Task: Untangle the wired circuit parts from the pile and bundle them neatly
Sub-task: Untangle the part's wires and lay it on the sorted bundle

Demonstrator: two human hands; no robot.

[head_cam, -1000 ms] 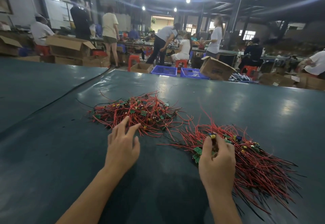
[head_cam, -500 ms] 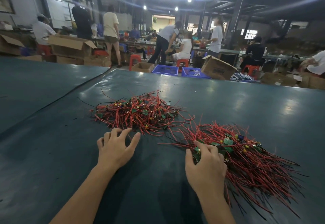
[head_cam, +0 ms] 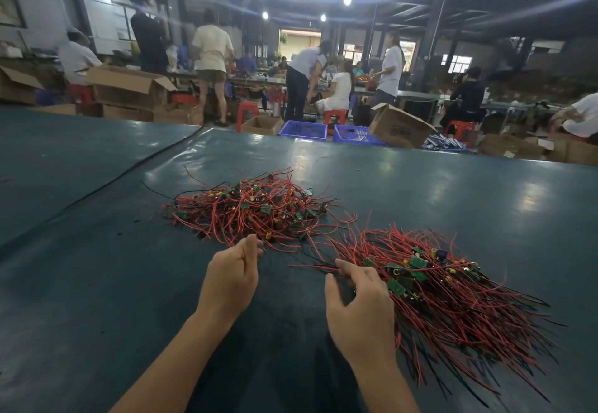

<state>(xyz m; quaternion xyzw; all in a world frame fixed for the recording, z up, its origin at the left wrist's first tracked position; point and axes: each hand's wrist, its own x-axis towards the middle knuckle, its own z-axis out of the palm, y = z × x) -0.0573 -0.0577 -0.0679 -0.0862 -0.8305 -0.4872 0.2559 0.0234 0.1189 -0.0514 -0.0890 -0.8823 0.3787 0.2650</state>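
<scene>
A tangled pile of red-wired circuit parts (head_cam: 255, 211) with small green boards lies mid-table. To its right, a sorted bundle (head_cam: 453, 292) lies with its boards grouped at the top and its red and black wires fanning toward the near right. My left hand (head_cam: 231, 278) is at the pile's near edge, with thumb and fingers drawn together on a red wire. My right hand (head_cam: 359, 305) hovers over the bundle's left edge. Its fingers are loosely curled, the fingertips touch the wires, and the thumb is spread apart.
The dark green table (head_cam: 129, 299) runs far to the left and toward me, with a seam (head_cam: 136, 166) to a second table at the left. Beyond the far edge are cardboard boxes (head_cam: 398, 126), blue crates (head_cam: 304, 129), red stools and several people working.
My left hand went from lying flat on the table to a pinch at the pile's near edge. My right hand set its circuit part on the bundle and slid to the bundle's left edge.
</scene>
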